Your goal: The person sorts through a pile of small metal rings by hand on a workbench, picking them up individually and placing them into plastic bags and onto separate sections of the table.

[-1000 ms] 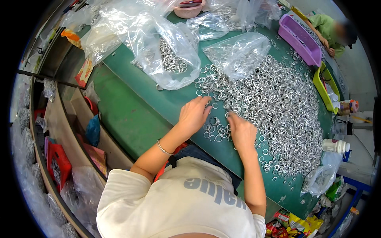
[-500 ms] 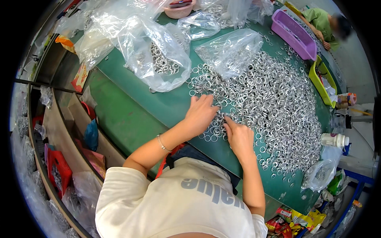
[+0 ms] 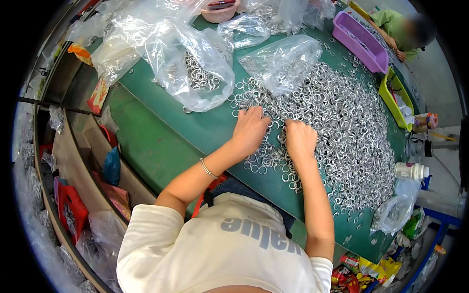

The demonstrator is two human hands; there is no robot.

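Observation:
A large heap of small silver metal rings (image 3: 347, 132) spreads over the green tabletop (image 3: 195, 129). My left hand (image 3: 250, 129) is at the heap's left edge, its fingers curled down at the rings; what they hold, if anything, is hidden. Just to its right, my right hand (image 3: 300, 139) touches the heap with bent, closed fingers, and their tips are hidden among the rings. A smaller cluster of rings (image 3: 266, 158) lies between my wrists, toward the table's near edge.
Clear plastic bags holding rings, one big bag (image 3: 195, 63) and a smaller bag (image 3: 283, 61), lie beyond my hands. A purple basket (image 3: 359, 41), a yellow-green basket (image 3: 394, 100) and a white bottle (image 3: 411, 170) stand at the right. Another person (image 3: 398, 29) sits at the far right.
My right hand has moved up and away from me, into the heap, its extended finger now curled. My left hand has shifted slightly away from me and to the right.

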